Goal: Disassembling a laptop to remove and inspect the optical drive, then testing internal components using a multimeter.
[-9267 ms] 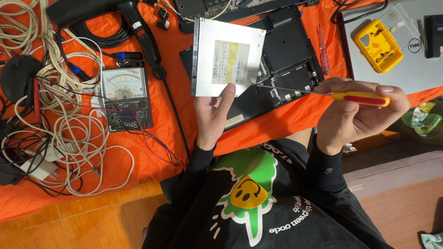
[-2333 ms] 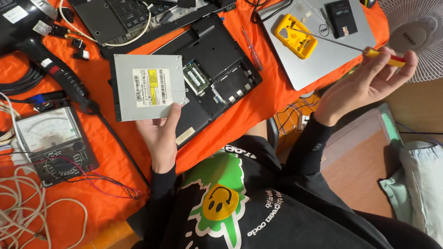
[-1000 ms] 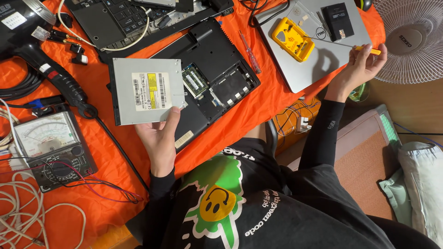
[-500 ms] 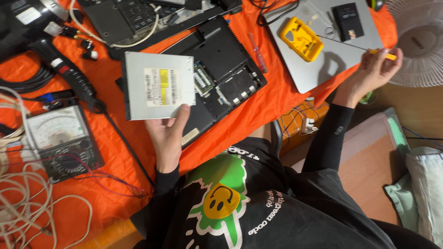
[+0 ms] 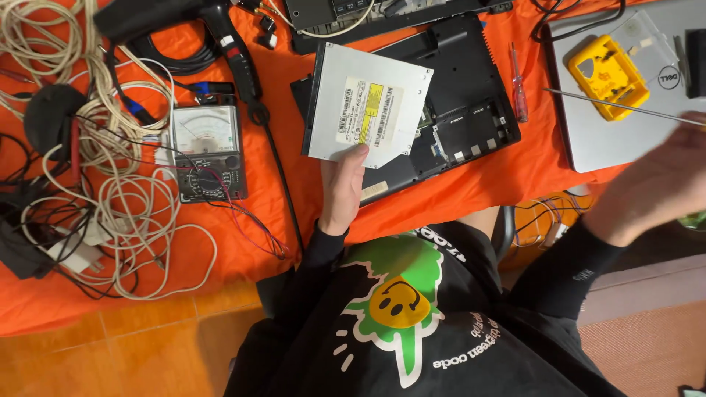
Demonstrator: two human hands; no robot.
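My left hand (image 5: 344, 190) holds a flat silver optical drive (image 5: 365, 107) by its near edge, above an opened black laptop base (image 5: 456, 117) lying on the orange cloth. My right hand (image 5: 654, 187) is blurred at the right edge and grips a screwdriver whose thin metal shaft (image 5: 610, 106) points left over a closed silver laptop (image 5: 625, 143). A yellow tool case (image 5: 607, 68) rests on that silver laptop.
An analog multimeter (image 5: 204, 151) with red and black leads sits left of the drive. Tangled white cables (image 5: 95, 169) and a black heat gun (image 5: 184, 26) fill the left side. A small red screwdriver (image 5: 518, 92) lies beside the black laptop base. Another laptop part (image 5: 382, 15) lies at the top.
My right hand swung the screwdriver back from the far right toward the silver laptop. The view shifted left, showing the cables again. My left hand still holds the drive.
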